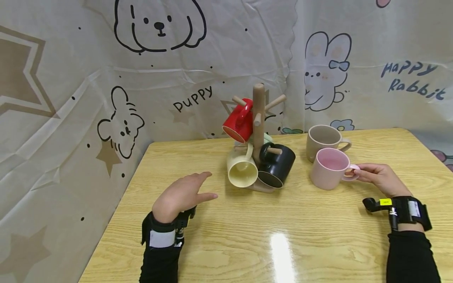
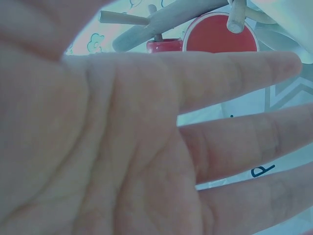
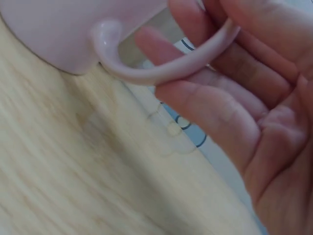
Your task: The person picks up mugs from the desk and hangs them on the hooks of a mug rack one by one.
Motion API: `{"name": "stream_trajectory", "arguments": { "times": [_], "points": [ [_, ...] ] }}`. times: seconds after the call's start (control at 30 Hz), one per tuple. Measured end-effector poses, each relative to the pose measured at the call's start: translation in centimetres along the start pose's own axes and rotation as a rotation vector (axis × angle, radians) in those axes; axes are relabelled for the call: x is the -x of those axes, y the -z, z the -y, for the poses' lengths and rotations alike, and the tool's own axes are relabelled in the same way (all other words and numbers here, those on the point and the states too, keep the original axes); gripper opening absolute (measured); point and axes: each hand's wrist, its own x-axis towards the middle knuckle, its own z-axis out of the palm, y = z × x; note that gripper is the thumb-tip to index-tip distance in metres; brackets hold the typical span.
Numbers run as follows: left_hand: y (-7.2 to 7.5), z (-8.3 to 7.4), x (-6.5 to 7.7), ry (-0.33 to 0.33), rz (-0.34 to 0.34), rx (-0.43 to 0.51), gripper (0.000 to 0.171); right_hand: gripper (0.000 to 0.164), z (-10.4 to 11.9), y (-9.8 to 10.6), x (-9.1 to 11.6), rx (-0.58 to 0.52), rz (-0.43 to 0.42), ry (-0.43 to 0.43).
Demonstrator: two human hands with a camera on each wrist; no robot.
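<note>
A pink mug (image 1: 327, 173) is at the right, its handle pinched by my right hand (image 1: 380, 179). In the right wrist view my fingers curl round that pink handle (image 3: 151, 73). My left hand (image 1: 182, 196) is spread over the table, left of a wooden mug tree (image 1: 259, 118), holding nothing. On the tree hang a red mug (image 1: 236, 122) at upper left, a cream mug (image 1: 242, 169) at lower left and a black mug (image 1: 279, 165) at lower right. A pale green mug (image 1: 267, 138) is mostly hidden behind the post. Straight fingers (image 2: 244, 142) show in the left wrist view.
A grey-beige mug (image 1: 320, 139) stands just behind the pink one, its handle to the right. The wooden table (image 1: 233, 239) ends at the back against a cartoon-printed cloth (image 1: 226, 59). Bare pegs (image 1: 276, 102) stick out near the top of the tree.
</note>
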Motion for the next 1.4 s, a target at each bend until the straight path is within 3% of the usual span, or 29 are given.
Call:
{"name": "stream_trajectory", "arguments": {
  "times": [0.2,0.4,0.57,0.8,1.03,1.13,1.3,1.4],
  "points": [
    [0.0,0.1,0.0,0.003,-0.003,0.003,0.064,0.025,0.1,-0.1,0.1,-0.054,0.02,0.052],
    [0.1,0.1,0.1,0.001,-0.003,-0.004,0.063,0.025,1.3,0.2,0.5,-0.037,0.026,0.085],
    [0.1,0.0,0.0,0.003,0.0,-0.008,0.063,0.029,2.8,0.3,0.7,-0.223,-0.052,0.162],
    [0.1,0.0,0.0,0.006,0.008,-0.012,0.064,0.032,6.0,-0.1,0.5,-0.464,-0.117,0.379],
    [0.1,-0.1,-0.1,0.008,0.014,-0.016,0.064,0.03,8.2,-1.0,0.8,-0.538,-0.152,0.384],
    [0.0,-0.1,-0.1,0.011,0.02,-0.015,0.064,0.031,9.0,-1.5,0.8,-0.552,-0.134,0.391],
    [0.0,-0.1,-0.2,0.013,0.026,-0.013,0.064,0.032,10.4,-3.0,0.0,-0.539,-0.024,0.486],
    [0.0,-0.1,-0.2,0.014,0.024,-0.013,0.064,0.032,11.2,-4.5,-0.5,-0.536,0.0,0.517]
  ]
}}
